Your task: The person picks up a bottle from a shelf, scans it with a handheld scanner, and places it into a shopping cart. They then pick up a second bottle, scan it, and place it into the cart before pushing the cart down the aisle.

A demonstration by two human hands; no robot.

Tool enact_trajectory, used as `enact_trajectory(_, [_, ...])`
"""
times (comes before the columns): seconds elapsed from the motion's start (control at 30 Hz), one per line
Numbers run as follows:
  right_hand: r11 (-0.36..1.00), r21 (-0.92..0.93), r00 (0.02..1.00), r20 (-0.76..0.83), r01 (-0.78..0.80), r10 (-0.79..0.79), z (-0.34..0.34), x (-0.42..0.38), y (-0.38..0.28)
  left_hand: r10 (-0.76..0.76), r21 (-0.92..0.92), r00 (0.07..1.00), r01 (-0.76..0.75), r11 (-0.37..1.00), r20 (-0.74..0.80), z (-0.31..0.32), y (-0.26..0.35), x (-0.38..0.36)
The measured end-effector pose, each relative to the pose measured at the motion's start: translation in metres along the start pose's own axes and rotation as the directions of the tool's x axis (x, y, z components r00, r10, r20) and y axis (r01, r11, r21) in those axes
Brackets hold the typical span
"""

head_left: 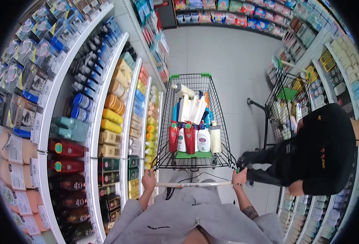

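A black wire shopping cart (160,140) with green corners stands straight in front of me. My left hand (148,179) is closed around the left end of its pale handle (193,185), and my right hand (239,178) wraps the right end. At the near end of the basket stand red bottles (174,138), white bottles (204,140) and a cream bottle (215,138). Behind them lean several white boxes (184,109). Farther forward, a cream bottle with a grey cap (182,90) lies on its side.
Shelves of bottles and boxes (68,154) line my left side. On the right, a person in black (325,150) is beside another shopping cart (283,103), with shelves (321,85) behind. Grey tiled floor (224,51) runs ahead to shelves of colourful packets (230,18).
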State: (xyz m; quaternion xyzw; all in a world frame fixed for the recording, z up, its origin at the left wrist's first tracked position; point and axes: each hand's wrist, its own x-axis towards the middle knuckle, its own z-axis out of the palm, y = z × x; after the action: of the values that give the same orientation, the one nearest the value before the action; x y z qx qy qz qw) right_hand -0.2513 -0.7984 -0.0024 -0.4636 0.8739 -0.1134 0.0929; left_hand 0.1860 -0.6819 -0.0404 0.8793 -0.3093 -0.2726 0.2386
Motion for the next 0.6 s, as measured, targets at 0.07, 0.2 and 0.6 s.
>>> enact_trajectory(0.07, [0.999,0.037,1.000,-0.004,0.007,-0.007,0.002,0.013,-0.020,0.070,0.132,0.992,-0.056,0.990,-0.105,0.000,0.021,0.021])
enact_trajectory(0.2, [0.999,0.018,0.998,0.062,-0.030,0.029,-0.011,0.030,-0.066,-0.053,-0.039,0.990,0.058,0.998,0.131,-0.009,0.038,0.071])
enact_trajectory(0.6, [0.999,0.040,1.000,-0.020,-0.001,0.002,0.023,0.136,-0.181,0.001,-0.074,1.000,-0.003,0.997,-0.026,0.043,0.096,0.234])
